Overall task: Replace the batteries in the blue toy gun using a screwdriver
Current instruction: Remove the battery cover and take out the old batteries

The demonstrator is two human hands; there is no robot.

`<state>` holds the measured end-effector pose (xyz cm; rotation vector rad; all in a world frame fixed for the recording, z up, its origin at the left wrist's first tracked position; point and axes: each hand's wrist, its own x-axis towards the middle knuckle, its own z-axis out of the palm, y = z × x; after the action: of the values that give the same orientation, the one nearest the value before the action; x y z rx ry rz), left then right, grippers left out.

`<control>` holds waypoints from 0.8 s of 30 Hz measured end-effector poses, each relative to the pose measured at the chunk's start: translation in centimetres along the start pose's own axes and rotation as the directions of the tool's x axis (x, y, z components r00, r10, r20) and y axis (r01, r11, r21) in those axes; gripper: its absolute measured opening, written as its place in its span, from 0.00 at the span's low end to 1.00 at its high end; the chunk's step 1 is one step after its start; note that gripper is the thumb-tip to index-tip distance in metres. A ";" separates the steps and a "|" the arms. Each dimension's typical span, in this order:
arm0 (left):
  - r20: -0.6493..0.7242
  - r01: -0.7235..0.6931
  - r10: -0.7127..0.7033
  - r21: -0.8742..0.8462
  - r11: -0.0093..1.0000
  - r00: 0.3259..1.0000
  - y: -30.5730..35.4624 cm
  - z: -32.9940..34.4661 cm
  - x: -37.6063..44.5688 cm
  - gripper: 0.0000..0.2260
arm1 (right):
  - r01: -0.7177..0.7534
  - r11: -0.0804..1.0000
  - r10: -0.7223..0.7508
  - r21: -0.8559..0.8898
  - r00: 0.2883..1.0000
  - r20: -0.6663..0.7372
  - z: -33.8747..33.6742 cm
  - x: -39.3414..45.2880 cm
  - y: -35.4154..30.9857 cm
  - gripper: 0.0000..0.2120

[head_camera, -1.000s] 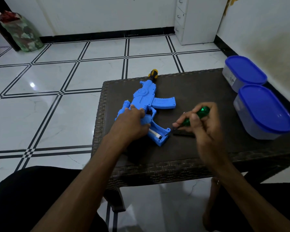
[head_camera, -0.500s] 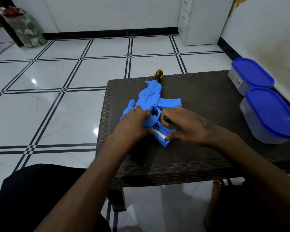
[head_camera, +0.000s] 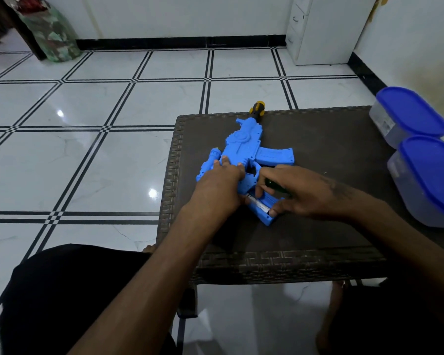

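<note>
The blue toy gun [head_camera: 244, 147] lies flat on a dark woven table [head_camera: 331, 149], its yellow-and-black muzzle pointing away from me. Its stock compartment is uncovered and a silver battery [head_camera: 258, 204] lies in it. My left hand [head_camera: 215, 188] presses down on the gun's body beside the grip. My right hand [head_camera: 297, 193] holds the green-handled screwdriver [head_camera: 276, 187] under its palm, while its thumb and fingertips touch the battery's ends. Most of the screwdriver is hidden by the hand.
Two clear containers with blue lids [head_camera: 410, 114] [head_camera: 431, 172] stand at the table's right edge. A white cabinet [head_camera: 323, 29] is at the back right, a green patterned bag [head_camera: 51, 32] at the back left. White tiled floor lies to the left.
My right hand, with the screwdriver in it, moved left from beside the stock onto the battery compartment and its fingers now touch the battery. The left hand stayed on the gun.
</note>
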<state>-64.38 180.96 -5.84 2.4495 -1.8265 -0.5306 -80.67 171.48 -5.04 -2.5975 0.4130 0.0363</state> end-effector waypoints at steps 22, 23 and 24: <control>-0.022 -0.003 0.004 0.030 1.000 1.000 0.2 -0.1 -0.3 0.32 | 0.082 0.995 -0.062 0.062 0.960 -0.274 2.0 -0.3 -2.0 0.14; -0.022 -0.003 0.004 0.029 1.000 1.000 0.2 -0.2 -0.3 0.32 | 0.064 0.996 -0.042 0.069 0.960 -0.277 1.9 -0.4 -2.1 0.17; -0.023 -0.002 0.003 0.025 1.000 1.000 0.2 -0.2 -0.3 0.31 | 0.044 0.996 -0.020 0.077 0.959 -0.283 1.8 -0.5 -2.1 0.19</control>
<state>-64.59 181.16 -5.51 2.4584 -1.8385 -0.4805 -80.46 174.27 -5.54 -2.5326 0.4620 -0.3587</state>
